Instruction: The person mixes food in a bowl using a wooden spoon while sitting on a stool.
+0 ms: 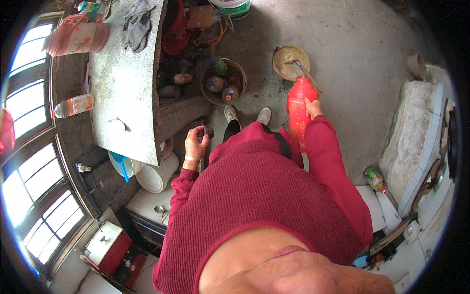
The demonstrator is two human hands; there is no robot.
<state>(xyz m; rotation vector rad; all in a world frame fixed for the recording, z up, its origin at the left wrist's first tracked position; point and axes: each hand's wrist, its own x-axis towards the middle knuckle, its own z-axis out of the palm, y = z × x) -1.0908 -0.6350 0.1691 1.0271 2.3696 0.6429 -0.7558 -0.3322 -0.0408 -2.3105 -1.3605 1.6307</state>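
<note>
My right hand [314, 107] is closed round the handle of a red thermos flask [297, 115] with a gold pattern. The flask's top points toward a yellowish basin [279, 66] on the floor, in which a long-handled ladle [307, 74] rests against the rim. Whether the flask's mouth is uncovered, I cannot make out. My left hand [197, 142] is raised beside the counter, its fingers curled on a small, stubby dark thing [209, 132] whose kind does not show.
At left, the stone counter [125, 83] bears a grey cloth [138, 24], a pink thermos [78, 38] and a bottle [74, 105]. A basket [208, 98] of bottles stands by my feet. Lidded white bucket [152, 177] lower left; another bottle [375, 179] lies at right.
</note>
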